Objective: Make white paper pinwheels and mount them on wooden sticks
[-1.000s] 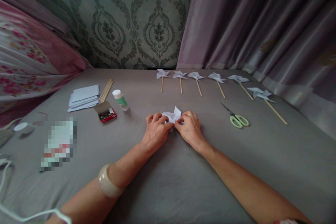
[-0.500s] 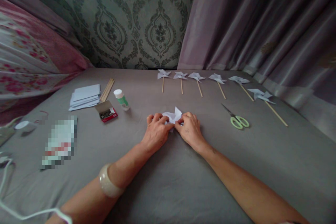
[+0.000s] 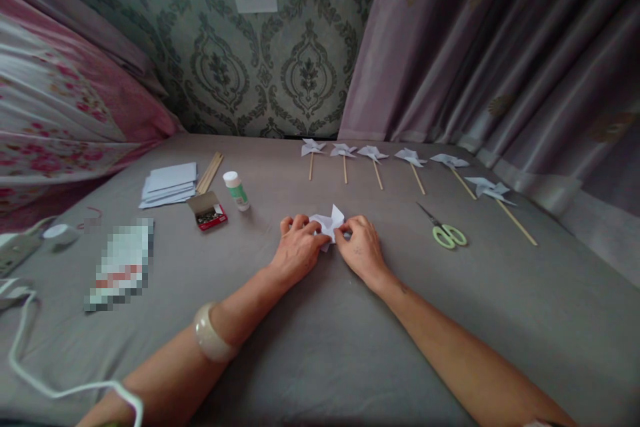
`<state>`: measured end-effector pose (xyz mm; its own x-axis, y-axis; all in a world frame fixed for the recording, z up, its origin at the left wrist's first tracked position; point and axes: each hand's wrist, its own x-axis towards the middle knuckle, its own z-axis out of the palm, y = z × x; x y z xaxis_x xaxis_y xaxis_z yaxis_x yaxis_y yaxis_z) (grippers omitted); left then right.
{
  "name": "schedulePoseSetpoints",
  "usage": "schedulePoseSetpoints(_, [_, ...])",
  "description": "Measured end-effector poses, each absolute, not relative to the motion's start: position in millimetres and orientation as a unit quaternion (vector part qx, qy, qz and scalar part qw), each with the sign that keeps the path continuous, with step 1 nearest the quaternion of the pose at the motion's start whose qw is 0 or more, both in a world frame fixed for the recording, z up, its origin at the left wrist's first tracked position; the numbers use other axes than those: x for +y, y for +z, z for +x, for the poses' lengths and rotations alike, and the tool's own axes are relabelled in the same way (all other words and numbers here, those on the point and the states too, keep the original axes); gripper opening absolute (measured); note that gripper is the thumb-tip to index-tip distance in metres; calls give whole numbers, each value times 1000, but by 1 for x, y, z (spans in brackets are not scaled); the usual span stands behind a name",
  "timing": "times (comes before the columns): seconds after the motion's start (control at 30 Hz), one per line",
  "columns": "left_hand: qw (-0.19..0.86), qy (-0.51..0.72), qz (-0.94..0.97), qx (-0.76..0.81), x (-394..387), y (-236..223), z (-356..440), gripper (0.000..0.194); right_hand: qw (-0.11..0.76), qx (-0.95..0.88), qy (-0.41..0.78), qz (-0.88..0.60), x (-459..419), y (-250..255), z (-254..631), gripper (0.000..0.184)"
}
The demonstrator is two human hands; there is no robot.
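A white paper pinwheel (image 3: 327, 223) without a visible stick lies on the grey cloth between my two hands, one pointed blade standing up. My left hand (image 3: 300, 240) presses it from the left, fingers bent over the paper and partly hiding it. At its right edge, my right hand (image 3: 361, 243) pinches the paper between thumb and forefinger. Both hands are closed on the pinwheel, and their fingertips nearly meet. Its lower side is mostly covered by my fingers.
Several finished pinwheels (image 3: 374, 153) on sticks lie along the back and right. Green-handled scissors (image 3: 449, 235) rest right of my hands. Leftward are a glue stick (image 3: 237, 191), an open red box of pins (image 3: 210, 215), paper sheets (image 3: 170, 183), wooden sticks (image 3: 210, 172) and a white cable (image 3: 75, 387).
The camera view has shifted slightly. My right fingers have moved a little away from my left thumb along the paper's right edge; both hands still hold the pinwheel.
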<state>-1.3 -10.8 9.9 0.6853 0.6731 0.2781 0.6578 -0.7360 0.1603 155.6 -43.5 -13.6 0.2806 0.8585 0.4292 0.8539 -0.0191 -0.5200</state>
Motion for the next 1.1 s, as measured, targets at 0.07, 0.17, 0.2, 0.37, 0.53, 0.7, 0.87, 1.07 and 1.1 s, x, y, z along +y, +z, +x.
schedulePoseSetpoints(0.07, [25, 159, 919, 361, -11, 11, -1, 28, 384, -601, -9, -701, -46, -13, 161, 14])
schedulePoseSetpoints(0.17, [27, 159, 918, 364, -12, 12, -1, 28, 387, -631, -22, -672, -50, -11, 167, 23])
schedulePoseSetpoints(0.2, [28, 159, 917, 365, -12, 12, -1, 28, 379, -646, -24, -662, -52, -10, 167, 25])
schedulePoseSetpoints(0.37, [35, 151, 915, 371, -13, 12, 0, 30, 309, -712, -35, -630, -57, -6, 163, 26])
schedulePoseSetpoints(0.53, [25, 157, 916, 368, -14, 11, 0, 30, 272, -727, -48, -629, -59, -4, 161, 26])
schedulePoseSetpoints(0.7, [16, 152, 919, 363, -14, 11, 0, 28, 249, -736, -47, -628, -59, -3, 160, 28])
schedulePoseSetpoints(0.87, [18, 150, 920, 362, -15, 13, 0, 30, 216, -746, -46, -628, -60, 2, 157, 27])
schedulePoseSetpoints(1.07, [23, 166, 919, 357, -15, 9, -1, 29, 191, -775, -52, -600, -55, 5, 159, 28])
schedulePoseSetpoints(1.1, [26, 174, 919, 354, -15, 8, -2, 29, 190, -780, -53, -594, -54, 5, 160, 28])
